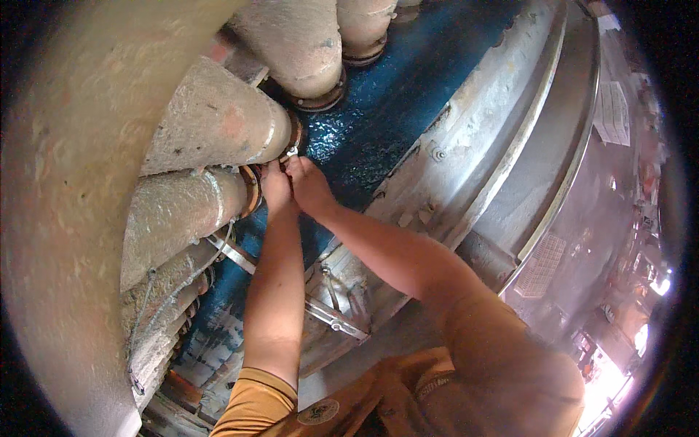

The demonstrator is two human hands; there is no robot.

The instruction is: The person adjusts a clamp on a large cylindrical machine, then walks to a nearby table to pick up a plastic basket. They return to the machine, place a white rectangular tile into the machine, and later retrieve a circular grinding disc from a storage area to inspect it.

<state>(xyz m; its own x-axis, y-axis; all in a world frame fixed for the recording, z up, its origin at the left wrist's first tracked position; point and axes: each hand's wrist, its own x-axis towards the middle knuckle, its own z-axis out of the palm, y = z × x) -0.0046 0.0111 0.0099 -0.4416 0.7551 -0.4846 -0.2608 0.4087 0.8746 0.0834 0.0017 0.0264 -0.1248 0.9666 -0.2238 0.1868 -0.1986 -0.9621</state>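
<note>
My left hand (276, 186) and my right hand (310, 188) are pressed close together, fingers curled, at the rim of a large dusty tapered cylinder (218, 116). A small shiny metal piece (293, 151) shows just beyond the fingertips, beside the dark brownish ring (297, 131) on the cylinder's end. What the fingers grip is hidden behind them. Below, another dusty cylinder (186, 207) ends in a similar ring (252, 191), close to my left hand. Beneath both hands spreads a glossy dark blue surface (378, 109) that looks wet.
More dusty cylinders (298, 47) line the blue surface. A curved, worn metal wall (466, 138) runs along its right side. A metal bar (335, 320) crosses under my arms. A thin cable (193, 280) hangs at the left, near a big rounded tan surface (73, 182). White crates (540, 266) stand right.
</note>
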